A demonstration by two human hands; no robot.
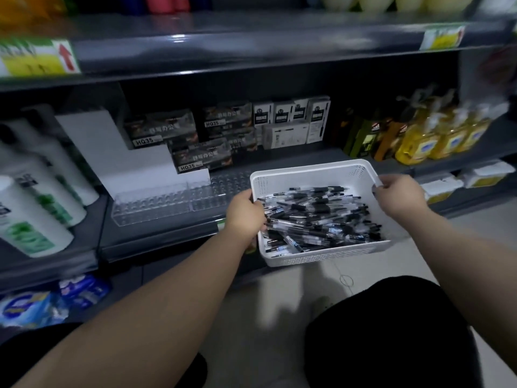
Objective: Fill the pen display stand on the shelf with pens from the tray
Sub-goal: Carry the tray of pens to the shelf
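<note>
Dim light all around me; a pale glare streaks the upper shelf [179, 37]. The white bottles [36, 208] at my left smear with blur, and the edges bow.

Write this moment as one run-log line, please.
left hand grips tray left rim | right hand grips right rim | pens in tray | stand empty on shelf

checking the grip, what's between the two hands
The tray, piled with pens: the left hand grips its left rim, the right hand its right rim. Shown in the head view.
</note>
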